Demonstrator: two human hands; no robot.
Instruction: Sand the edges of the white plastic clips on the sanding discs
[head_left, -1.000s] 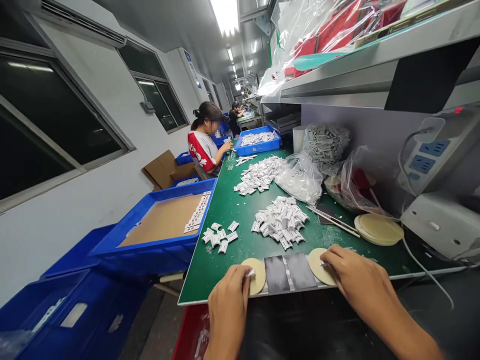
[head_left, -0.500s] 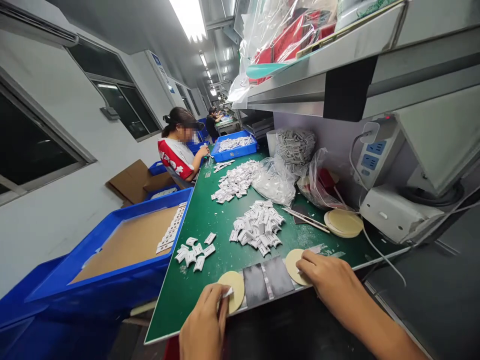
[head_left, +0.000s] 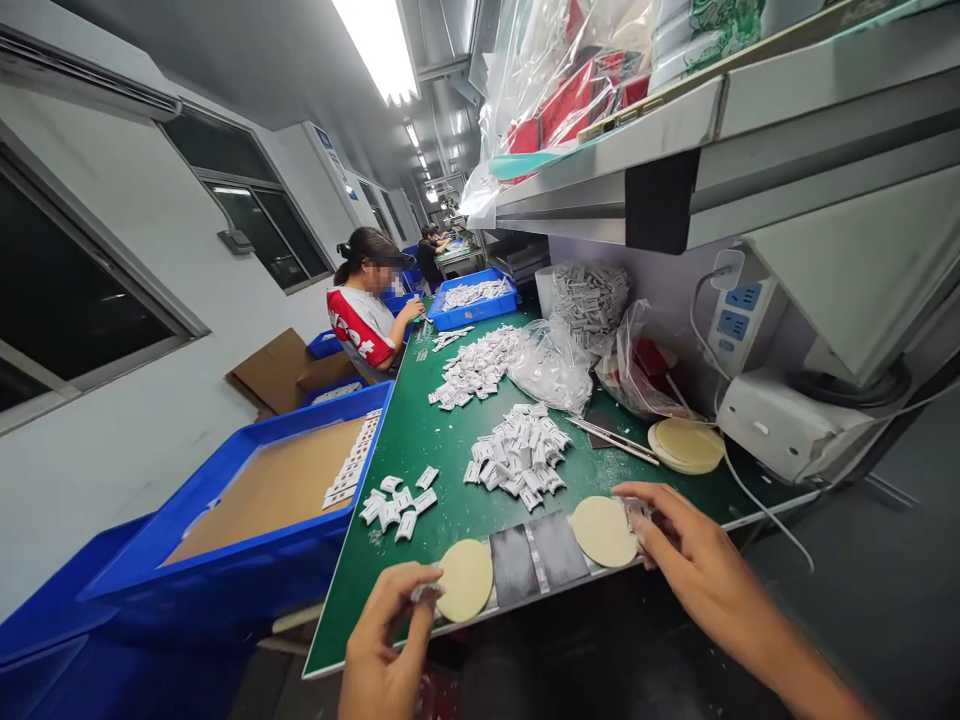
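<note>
My left hand (head_left: 394, 625) is at the table's front edge, its thumb and fingers closed on a small pale piece beside the left round cream disc (head_left: 466, 580). My right hand (head_left: 675, 535) grips another small piece, partly hidden by its fingers, at the right edge of the other cream disc (head_left: 604, 532). Dark grey strips (head_left: 514, 563) lie between the two discs. Behind them is a heap of small white parts (head_left: 519, 455). A few similar white parts (head_left: 406, 524) lie to the left.
The green table (head_left: 442, 475) also bears a larger white heap (head_left: 480, 365), plastic bags (head_left: 553, 370), tweezers (head_left: 615, 440) and spare discs (head_left: 686, 445). A blue tray (head_left: 247, 530) stands left. A person (head_left: 367, 300) sits beyond. A shelf (head_left: 570, 215) overhangs the right.
Both hands have shifted outward, away from the disc centres, leaving more of each disc in sight. The whole view has tilted slightly.
</note>
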